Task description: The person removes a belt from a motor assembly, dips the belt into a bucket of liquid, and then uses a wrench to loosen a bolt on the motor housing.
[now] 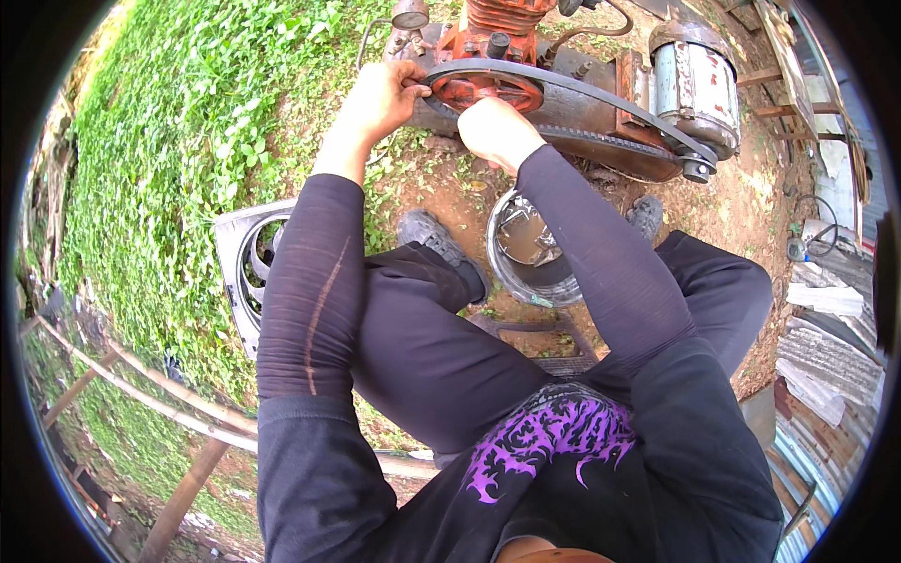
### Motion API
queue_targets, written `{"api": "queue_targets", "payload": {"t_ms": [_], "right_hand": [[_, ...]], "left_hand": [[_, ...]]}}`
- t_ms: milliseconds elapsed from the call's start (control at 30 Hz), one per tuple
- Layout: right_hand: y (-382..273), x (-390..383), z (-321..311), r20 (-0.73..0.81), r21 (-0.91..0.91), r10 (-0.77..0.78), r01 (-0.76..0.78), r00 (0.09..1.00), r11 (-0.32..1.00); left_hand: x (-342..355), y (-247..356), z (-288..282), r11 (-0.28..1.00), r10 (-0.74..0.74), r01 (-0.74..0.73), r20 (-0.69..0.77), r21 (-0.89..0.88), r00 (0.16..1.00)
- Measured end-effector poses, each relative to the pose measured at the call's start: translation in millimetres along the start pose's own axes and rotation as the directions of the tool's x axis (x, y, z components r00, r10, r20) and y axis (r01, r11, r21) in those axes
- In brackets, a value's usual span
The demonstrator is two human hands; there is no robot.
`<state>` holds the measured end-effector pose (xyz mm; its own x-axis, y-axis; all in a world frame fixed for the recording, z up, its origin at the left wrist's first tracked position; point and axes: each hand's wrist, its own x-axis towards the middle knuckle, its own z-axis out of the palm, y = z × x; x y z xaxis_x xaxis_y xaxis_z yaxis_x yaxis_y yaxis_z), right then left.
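My left hand (385, 103) pinches the black belt (616, 101) at the left side of the red pulley wheel (506, 87) on an air compressor (493, 19). My right hand (497, 131) is closed against the lower front of that wheel, its fingertips hidden, so what it holds is unclear. The belt runs right to a small pulley (696, 170) under the grey electric motor (690, 89). Below the compressor, between my feet, a round metal basin (502, 281) holds murky liquid and some metal pieces partly behind my right forearm.
A grey fan housing (228, 263) lies on the plants at left, beside my forearm. A low stool (526, 328) is under me. Bamboo poles (188, 418) run along the lower left. Corrugated sheets (817, 357), boards and a hose (826, 239) lie along the right.
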<state>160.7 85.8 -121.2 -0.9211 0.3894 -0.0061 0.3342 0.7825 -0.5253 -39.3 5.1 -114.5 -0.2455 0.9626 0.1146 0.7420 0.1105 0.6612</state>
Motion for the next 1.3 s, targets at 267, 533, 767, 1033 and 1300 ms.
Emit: {"api": "queue_targets", "payload": {"t_ms": [267, 533, 767, 1033, 1300], "right_hand": [[-43, 11, -4, 0.642, 0.760, 0.491, -0.408, 0.589, -0.505], [-29, 5, -46, 0.701, 0.712, 0.406, -0.609, 0.587, -0.350], [-13, -9, -78, 0.529, 0.534, 0.541, -0.752, 0.654, 0.387], [-4, -15, -110, 0.393, 0.335, 0.392, -0.526, 0.832, 0.782], [-5, -15, -80, -0.016, -0.079, 0.151, -0.152, 0.988, 0.985]], "left_hand": [[2, 0, 2, 0.998, -0.051, 0.053, 0.052, -0.045, 0.997], [2, -2, 5, 0.993, -0.100, 0.103, 0.050, -0.056, 0.994], [2, 1, 7, 0.991, -0.100, 0.105, 0.061, -0.080, 0.993], [2, -2, 8, 0.994, -0.059, 0.063, 0.038, -0.092, 0.998], [4, -3, 9, 0.989, -0.072, 0.077, 0.045, -0.124, 0.996]]}}
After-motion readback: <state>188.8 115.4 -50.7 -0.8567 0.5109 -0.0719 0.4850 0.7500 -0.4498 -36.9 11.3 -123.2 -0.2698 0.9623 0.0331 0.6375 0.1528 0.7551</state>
